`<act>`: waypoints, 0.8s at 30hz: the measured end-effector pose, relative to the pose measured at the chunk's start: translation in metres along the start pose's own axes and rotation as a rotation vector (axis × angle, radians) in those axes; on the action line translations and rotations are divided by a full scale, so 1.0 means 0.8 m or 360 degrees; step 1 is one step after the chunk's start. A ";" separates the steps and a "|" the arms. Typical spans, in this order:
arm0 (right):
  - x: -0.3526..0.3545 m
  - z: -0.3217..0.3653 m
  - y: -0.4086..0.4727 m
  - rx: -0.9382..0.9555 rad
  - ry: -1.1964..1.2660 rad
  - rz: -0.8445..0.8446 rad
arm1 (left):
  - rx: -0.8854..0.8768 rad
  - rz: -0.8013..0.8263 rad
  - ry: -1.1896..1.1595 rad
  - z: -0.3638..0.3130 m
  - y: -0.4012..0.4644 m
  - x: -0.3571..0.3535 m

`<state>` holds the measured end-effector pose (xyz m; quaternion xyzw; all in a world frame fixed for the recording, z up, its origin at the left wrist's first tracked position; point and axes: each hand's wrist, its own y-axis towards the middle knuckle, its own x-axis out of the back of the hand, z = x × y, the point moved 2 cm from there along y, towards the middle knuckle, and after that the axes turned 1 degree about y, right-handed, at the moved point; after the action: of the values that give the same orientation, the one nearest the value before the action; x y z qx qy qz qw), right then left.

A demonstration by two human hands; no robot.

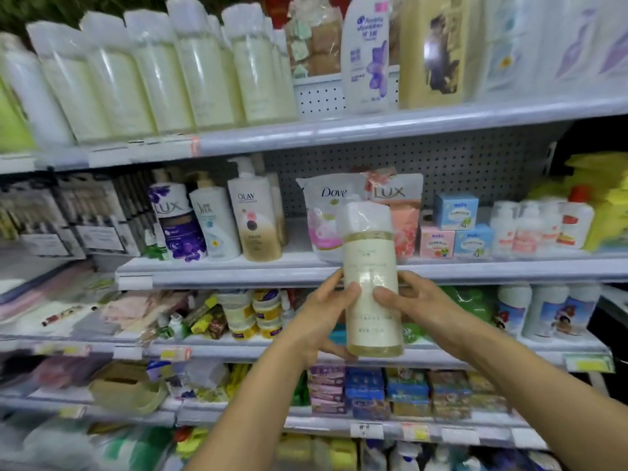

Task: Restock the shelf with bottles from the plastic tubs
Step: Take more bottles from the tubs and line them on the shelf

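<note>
A pale yellow bottle point(370, 283) with a plastic-wrapped cap is held upright at the centre of the frame, in front of the middle shelves. It is gripped from both sides: the left hand point(319, 317) is curled round its lower left side, the thumb laid across the label, and the right hand point(413, 302) is curled round the right side. A row of matching bottles point(163, 76) is seen on the top shelf point(373, 129) at the upper left. The carrying step is judged to be in hand. Next, the bottle should be raised and set beside that row, where a gap is seen at upper centre. No tubs are seen.
</note>
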<state>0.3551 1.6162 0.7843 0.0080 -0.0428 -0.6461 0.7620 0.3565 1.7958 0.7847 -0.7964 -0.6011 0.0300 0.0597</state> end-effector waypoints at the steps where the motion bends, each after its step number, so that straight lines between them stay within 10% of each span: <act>1: -0.006 0.013 0.002 0.0029 -0.0005 0.0009 | -0.0026 -0.0007 0.0013 -0.011 -0.003 0.007; 24: -0.133 0.234 0.121 0.0532 -0.0110 -0.0108 | -0.0751 -0.0160 0.0691 -0.226 -0.008 0.174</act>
<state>0.4187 1.7453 0.9716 0.1137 -0.1756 -0.6553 0.7258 0.4101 1.9203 0.9682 -0.7453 -0.6033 -0.2838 0.0015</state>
